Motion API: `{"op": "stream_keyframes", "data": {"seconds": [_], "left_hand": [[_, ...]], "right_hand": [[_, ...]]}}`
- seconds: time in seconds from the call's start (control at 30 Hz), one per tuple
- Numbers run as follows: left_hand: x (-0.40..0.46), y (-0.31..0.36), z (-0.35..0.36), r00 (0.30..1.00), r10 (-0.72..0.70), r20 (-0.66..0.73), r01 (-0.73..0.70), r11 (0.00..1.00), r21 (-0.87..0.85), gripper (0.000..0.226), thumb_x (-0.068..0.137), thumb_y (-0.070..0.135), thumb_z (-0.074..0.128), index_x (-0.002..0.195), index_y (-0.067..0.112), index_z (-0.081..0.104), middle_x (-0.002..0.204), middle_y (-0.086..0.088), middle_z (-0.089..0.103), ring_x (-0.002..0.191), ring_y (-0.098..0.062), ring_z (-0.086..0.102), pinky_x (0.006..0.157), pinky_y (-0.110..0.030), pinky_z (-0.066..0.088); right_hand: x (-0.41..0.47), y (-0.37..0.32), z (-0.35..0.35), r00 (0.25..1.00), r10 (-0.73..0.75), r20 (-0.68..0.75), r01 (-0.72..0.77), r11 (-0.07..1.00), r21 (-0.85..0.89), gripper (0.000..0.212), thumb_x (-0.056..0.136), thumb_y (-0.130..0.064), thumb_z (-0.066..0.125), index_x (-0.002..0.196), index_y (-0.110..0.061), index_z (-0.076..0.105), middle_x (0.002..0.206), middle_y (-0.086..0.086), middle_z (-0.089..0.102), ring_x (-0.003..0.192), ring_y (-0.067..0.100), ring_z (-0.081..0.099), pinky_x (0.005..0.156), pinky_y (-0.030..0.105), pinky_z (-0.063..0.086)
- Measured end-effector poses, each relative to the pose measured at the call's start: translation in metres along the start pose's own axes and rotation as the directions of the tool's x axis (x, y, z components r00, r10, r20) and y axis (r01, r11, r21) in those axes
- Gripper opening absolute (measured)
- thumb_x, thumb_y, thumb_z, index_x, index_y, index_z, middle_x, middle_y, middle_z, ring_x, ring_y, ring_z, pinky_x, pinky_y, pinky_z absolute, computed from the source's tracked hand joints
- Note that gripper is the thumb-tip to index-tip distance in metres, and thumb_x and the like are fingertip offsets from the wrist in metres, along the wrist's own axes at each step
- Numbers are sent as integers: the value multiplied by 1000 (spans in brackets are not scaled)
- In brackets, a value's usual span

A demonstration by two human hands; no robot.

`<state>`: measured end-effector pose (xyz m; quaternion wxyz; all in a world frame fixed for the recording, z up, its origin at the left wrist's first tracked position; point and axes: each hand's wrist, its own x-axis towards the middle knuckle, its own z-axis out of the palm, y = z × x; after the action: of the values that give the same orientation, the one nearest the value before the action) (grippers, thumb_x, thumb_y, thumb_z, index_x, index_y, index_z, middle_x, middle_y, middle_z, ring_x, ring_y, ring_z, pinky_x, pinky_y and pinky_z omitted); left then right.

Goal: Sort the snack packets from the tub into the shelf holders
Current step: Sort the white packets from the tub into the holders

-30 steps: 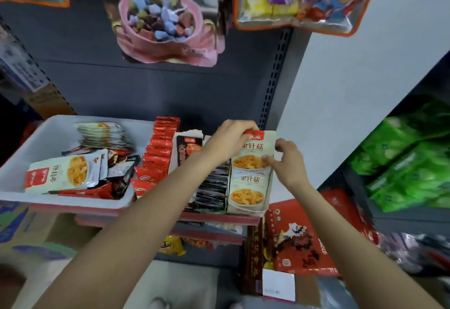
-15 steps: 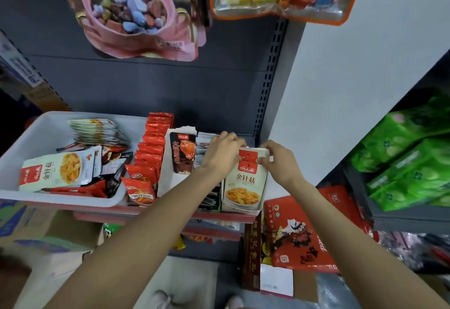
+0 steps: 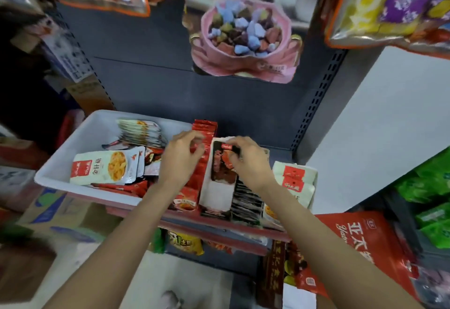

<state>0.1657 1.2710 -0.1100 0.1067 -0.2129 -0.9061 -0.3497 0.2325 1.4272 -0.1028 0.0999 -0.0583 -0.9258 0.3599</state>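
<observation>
Both hands have left the white mushroom packets (image 3: 295, 182), now seated in the rightmost holder. Left hand (image 3: 181, 156) pinches the red packet row (image 3: 203, 143); right hand (image 3: 248, 160) grips a dark packet (image 3: 222, 166) in the white holder (image 3: 215, 196). The tub (image 3: 80, 138) holds more

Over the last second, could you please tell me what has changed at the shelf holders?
Both hands let go of the cream mushroom packet, now standing in the rightmost holder, and moved left. The right hand now pinches the dark packet in the white holder; the left hand touches the red packets. The white tub and its contents stayed put.
</observation>
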Motion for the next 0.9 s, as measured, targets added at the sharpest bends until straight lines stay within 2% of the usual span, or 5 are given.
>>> {"op": "stream_keyframes", "data": {"seconds": [0.3, 0.5, 0.63, 0.73, 0.9], "left_hand": [[26, -164, -65, 919, -280, 277, 227, 951, 210, 35, 86, 8, 61, 120, 3, 58, 122, -18, 59, 113, -34, 54, 96, -36, 42], [35, -242, -82, 820, -243, 518, -9, 900, 436, 86, 74, 42, 75, 144, 23, 28, 150, 0, 30, 138, -20, 30, 111, -33, 27], [29, -273, -95, 764, -284, 579, -14, 890, 455, 103, 71, 49, 76, 148, 31, 10, 158, -2, 7, 145, -25, 8, 115, -43, 16], [27, -292, -104, 783, -318, 535, 58, 893, 446, 107, 66, 49, 78, 147, 38, 9, 157, -4, 7, 144, -28, 11, 114, -44, 17], [30, -314, -119, 731, -474, 490, 265, 860, 437, 115, 71, 54, 73, 151, 19, -3, 158, -8, -9, 146, -26, -6, 116, -42, 8]], "right_hand": [[58, -92, 127, 953, 23, 301, 15, 992, -124, 46, 91, -10, 51, 134, 3, 41, 139, 21, 41, 132, 31, 36, 109, 33, 26], [91, -117, 200, 883, 197, 427, -87, 961, -263, 52, 87, -19, 60, 133, -2, 41, 136, 19, 45, 122, 33, 45, 99, 36, 42], [97, -127, 226, 837, 135, 530, 28, 957, -288, 72, 91, -21, 59, 150, -14, 18, 156, 8, 18, 142, 25, 20, 115, 32, 22], [99, -134, 248, 776, 100, 622, 119, 946, -300, 75, 95, -20, 53, 151, -20, 4, 159, 3, -6, 146, 19, 4, 118, 31, 15], [103, -139, 278, 783, 201, 589, 57, 919, -390, 79, 94, -36, 53, 152, -18, 2, 159, -1, -3, 145, 21, 12, 114, 36, 25]]}}
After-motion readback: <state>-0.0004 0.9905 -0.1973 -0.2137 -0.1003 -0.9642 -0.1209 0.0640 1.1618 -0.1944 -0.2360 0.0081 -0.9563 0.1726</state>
